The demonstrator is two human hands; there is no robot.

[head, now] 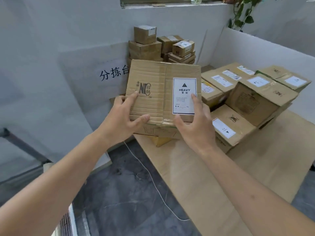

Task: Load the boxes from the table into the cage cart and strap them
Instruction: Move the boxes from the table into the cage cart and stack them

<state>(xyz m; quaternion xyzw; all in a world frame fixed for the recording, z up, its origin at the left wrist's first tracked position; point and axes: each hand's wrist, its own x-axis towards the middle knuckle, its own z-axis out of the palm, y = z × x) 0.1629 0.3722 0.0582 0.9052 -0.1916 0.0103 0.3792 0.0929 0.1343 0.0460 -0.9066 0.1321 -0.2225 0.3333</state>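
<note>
A brown cardboard box (153, 86) with a white HEAVY label is tilted up toward me at the table's left end. My left hand (124, 116) grips its near left edge, thumb on the front rim and fingers on top. My right hand (194, 123) grips the near right part, with a finger lying across the label. Under it sits another box (160, 132). Several labelled boxes (252, 97) lie on the wooden table (204, 176) to the right. The cage cart is not in view.
A stack of smaller boxes (160, 46) stands at the back against the grey wall. A white cord (153, 181) runs over the dark floor left of the table. A dark metal bar (22, 143) is at the left. A plant (242, 16) hangs at the top right.
</note>
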